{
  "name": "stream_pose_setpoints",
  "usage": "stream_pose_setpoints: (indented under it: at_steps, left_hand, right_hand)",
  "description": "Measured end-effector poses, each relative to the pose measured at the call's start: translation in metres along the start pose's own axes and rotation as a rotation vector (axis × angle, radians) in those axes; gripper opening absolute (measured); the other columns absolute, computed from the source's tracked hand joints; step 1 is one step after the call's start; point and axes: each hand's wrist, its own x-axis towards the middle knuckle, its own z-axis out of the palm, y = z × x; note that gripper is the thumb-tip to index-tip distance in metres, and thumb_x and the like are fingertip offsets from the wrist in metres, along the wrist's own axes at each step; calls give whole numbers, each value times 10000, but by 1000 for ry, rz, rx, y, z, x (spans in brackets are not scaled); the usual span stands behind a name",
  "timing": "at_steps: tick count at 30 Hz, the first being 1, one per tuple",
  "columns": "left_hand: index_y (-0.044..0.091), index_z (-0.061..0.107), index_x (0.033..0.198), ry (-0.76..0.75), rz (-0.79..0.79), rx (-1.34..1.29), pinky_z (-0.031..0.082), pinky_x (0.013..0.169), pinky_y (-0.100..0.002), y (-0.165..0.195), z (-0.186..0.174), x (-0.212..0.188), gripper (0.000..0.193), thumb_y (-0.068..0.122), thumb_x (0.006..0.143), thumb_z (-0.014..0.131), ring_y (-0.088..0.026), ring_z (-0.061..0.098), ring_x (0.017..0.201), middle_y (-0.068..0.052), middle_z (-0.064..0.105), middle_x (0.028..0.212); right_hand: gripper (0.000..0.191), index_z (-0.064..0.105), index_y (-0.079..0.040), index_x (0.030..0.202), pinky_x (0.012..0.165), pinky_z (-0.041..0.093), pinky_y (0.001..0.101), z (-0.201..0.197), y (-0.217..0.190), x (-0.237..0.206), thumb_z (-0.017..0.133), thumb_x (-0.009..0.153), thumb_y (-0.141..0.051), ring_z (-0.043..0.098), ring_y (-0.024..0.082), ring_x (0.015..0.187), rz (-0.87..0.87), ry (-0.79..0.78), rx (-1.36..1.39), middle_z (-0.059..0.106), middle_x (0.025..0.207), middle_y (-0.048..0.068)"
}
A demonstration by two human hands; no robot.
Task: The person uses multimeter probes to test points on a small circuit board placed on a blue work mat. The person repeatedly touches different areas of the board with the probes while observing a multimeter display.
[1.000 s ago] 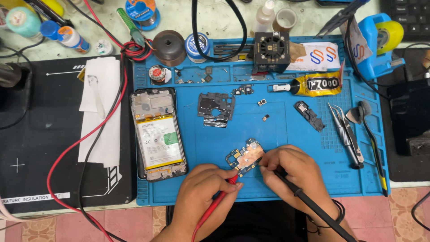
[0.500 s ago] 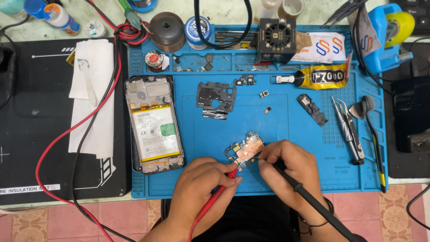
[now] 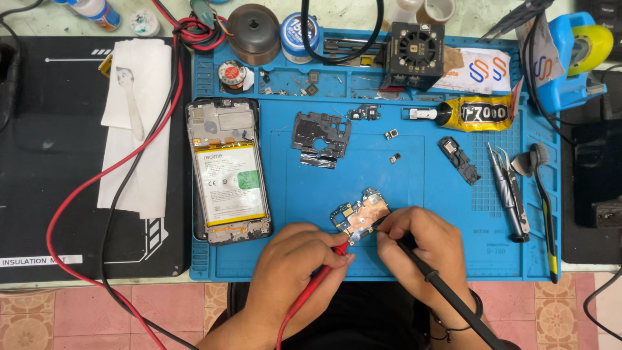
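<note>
A small phone circuit board (image 3: pixel 360 214) with a copper shield lies on the blue work mat (image 3: pixel 414 175). My left hand (image 3: pixel 295 256) grips a red test probe (image 3: pixel 321 275), its tip at the board's near edge. My right hand (image 3: pixel 421 249) grips a black test probe (image 3: pixel 440 288), whose tip touches the board's right side. Both hands rest on the mat at its front edge.
An opened phone (image 3: pixel 227 172) with its battery showing lies to the left. A metal shield plate (image 3: pixel 321 135), small parts, a yellow glue tube (image 3: pixel 483 113), tweezers (image 3: pixel 508 188) and a brush (image 3: pixel 543 194) lie on the mat. Red and black leads cross a black mat (image 3: pixel 52 162) at the left.
The view has shifted, so everything sits a little higher and further right in the picture. Both hands keep the probes on the board, barely moved.
</note>
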Motion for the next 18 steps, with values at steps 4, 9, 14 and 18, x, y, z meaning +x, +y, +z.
stream_pose_setpoints:
  at_steps: [4, 9, 14, 18]
  left_hand:
    - [76, 662, 812, -8, -11, -1, 553, 787, -355, 0, 0, 1, 185, 71, 804, 847, -248, 707, 881, -73, 789, 1001]
    - [79, 664, 810, -9, -12, 6, 555, 791, -351, 1, 0, 0, 183, 76, 803, 846, -249, 711, 894, -72, 788, 1003]
    - [73, 667, 816, -5, -10, 1, 554, 794, -352, 0, 0, 0, 182, 76, 804, 848, -250, 710, 896, -73, 788, 1005]
    - [76, 664, 812, -6, -11, 10, 555, 801, -352, -1, 0, -1, 185, 76, 803, 849, -249, 711, 898, -72, 787, 1006]
  right_hand:
    - [196, 541, -62, 759, 641, 555, 278, 0, 0, 0, 729, 730, -15, 716, 167, 716, 33, -4, -12, 738, 809, 64]
    - [194, 537, -59, 757, 636, 551, 278, 1, 0, 0, 725, 731, -16, 713, 167, 719, 20, 5, -27, 734, 815, 65]
    - [196, 535, -55, 754, 626, 544, 275, 1, 0, 0, 724, 724, -13, 704, 166, 712, 13, 4, -30, 730, 812, 64]
    - [190, 538, -58, 747, 613, 541, 272, 2, 0, 0, 719, 721, -10, 704, 160, 705, 23, 2, -22, 727, 800, 61]
